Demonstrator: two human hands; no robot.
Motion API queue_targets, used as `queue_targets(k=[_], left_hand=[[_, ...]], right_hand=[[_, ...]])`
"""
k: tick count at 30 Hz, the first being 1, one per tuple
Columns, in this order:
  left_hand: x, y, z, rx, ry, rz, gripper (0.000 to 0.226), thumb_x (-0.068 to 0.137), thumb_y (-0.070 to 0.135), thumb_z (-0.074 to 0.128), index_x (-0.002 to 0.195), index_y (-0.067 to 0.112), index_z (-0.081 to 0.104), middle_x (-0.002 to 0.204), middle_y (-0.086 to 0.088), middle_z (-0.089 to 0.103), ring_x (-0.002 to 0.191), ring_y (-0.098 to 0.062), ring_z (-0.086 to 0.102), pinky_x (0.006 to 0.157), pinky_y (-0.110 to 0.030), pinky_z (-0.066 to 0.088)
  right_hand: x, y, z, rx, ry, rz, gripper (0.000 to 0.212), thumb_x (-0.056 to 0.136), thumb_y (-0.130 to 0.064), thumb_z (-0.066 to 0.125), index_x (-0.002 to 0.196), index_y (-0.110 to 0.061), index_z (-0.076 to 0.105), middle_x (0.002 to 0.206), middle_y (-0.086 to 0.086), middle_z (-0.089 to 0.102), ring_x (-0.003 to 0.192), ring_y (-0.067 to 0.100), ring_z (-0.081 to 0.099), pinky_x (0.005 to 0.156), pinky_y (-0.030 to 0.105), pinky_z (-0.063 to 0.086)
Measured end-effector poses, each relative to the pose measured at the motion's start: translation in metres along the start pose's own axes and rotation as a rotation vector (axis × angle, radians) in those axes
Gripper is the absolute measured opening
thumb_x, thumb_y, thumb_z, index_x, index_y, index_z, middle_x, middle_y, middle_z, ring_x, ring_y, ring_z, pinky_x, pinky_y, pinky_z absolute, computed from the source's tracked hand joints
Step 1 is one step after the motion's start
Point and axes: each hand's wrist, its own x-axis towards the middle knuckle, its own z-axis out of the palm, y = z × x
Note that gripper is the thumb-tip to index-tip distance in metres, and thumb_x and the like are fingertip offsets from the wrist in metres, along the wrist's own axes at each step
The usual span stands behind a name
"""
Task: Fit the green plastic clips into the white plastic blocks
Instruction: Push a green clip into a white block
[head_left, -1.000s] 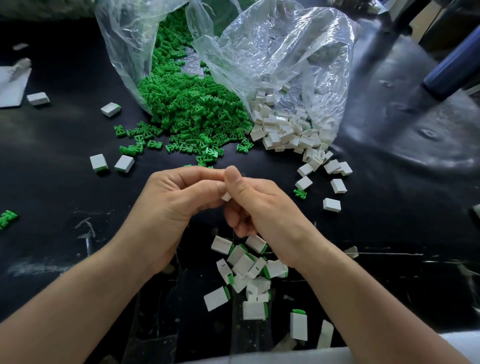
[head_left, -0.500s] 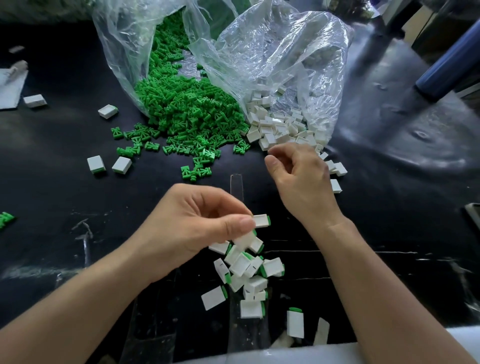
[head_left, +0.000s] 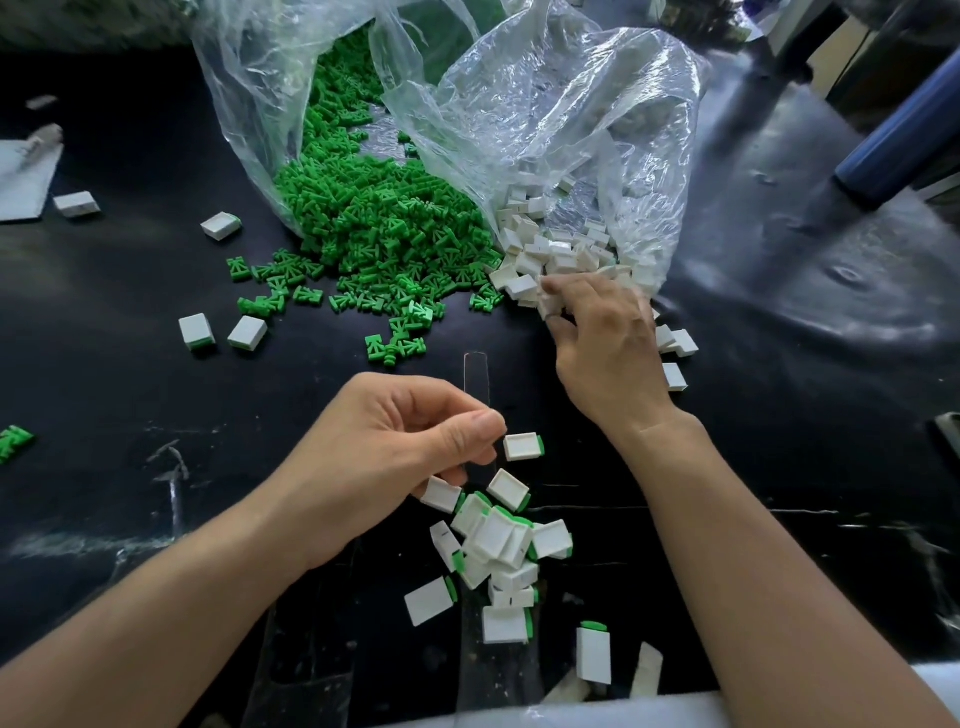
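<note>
Dark surface (head_left: 130, 395): green clips (head_left: 384, 228) heaped ahead-left, white blocks (head_left: 550, 254) ahead-right
Right hand (head_left: 608, 348) reaches among the blocks, grip too blurred to tell; left hand (head_left: 405, 441), loosely curled and empty, is nearer the clips

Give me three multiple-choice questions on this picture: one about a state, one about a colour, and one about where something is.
1. How is the clear bag of green clips?
A. tied shut
B. open, with clips spilling onto the table
C. empty

2. What colour shows at the ends of the finished blocks nearest the person?
A. blue
B. red
C. green

3. Where is the right hand?
A. at the heap of loose white blocks
B. on the green clips
C. on the finished blocks

Answers:
1 B: clips lie loose in front of the bag's mouth.
2 C: green clip ends show at the block ends.
3 A: its fingers reach among the white blocks.
</note>
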Motion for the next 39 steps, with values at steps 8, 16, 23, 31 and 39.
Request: queue_targets(k=[8, 16, 23, 31, 39], left_hand=[[0.001, 0.000, -0.001, -0.007, 0.019, -0.008, 0.040, 0.055, 0.048, 0.063, 0.077, 0.017, 0.074, 0.069, -0.003, 0.071, 0.055, -0.006, 0.059, 0.046, -0.015, 0.042], [0.009, -0.009, -0.006, -0.015, 0.249, -0.047, 0.013, 0.079, 0.009, 0.067, 0.082, 0.021, 0.070, 0.072, -0.001, 0.072, 0.053, -0.004, 0.061, 0.043, -0.014, 0.043], [0.011, -0.010, -0.009, -0.061, 0.320, 0.014, 0.027, 0.074, 0.009, 0.071, 0.092, 0.028, 0.067, 0.084, 0.002, 0.071, 0.071, -0.013, 0.069, 0.052, -0.017, 0.051], [0.013, -0.013, -0.010, -0.074, 0.391, 0.033, 0.013, 0.078, 0.003, 0.069, 0.073, 0.016, 0.070, 0.061, -0.001, 0.069, 0.057, -0.008, 0.065, 0.050, -0.015, 0.051], [0.015, -0.004, -0.017, -0.415, 0.527, 0.088, 0.018, 0.061, 0.020, 0.064, 0.078, 0.015, 0.061, 0.066, 0.005, 0.070, 0.058, -0.006, 0.066, 0.049, -0.016, 0.050]], right_hand=[[-0.007, -0.009, -0.005, 0.126, 0.051, -0.025, 0.020, 0.082, -0.005, 0.062, 0.100, -0.009, 0.069, 0.100, 0.008, 0.067, 0.095, 0.025, 0.058, 0.105, 0.046, 0.028], [-0.022, -0.026, -0.015, 0.297, 0.031, -0.089, 0.026, 0.080, -0.002, 0.065, 0.105, -0.007, 0.067, 0.097, 0.005, 0.070, 0.091, 0.021, 0.062, 0.090, 0.038, 0.046], [-0.035, -0.040, -0.015, 0.620, -0.125, -0.138, 0.023, 0.079, -0.001, 0.067, 0.101, -0.006, 0.066, 0.081, -0.018, 0.059, 0.080, -0.005, 0.059, 0.076, 0.008, 0.046], [-0.035, -0.045, -0.010, 0.564, -0.151, -0.121, 0.017, 0.088, -0.012, 0.059, 0.103, -0.009, 0.066, 0.085, -0.010, 0.064, 0.080, 0.000, 0.056, 0.073, 0.012, 0.044], [-0.031, -0.052, 0.008, 0.166, -0.344, -0.387, 0.045, 0.093, -0.017, 0.048, 0.138, -0.014, 0.041, 0.145, 0.000, 0.039, 0.137, 0.016, 0.028, 0.113, 0.028, 0.017]])
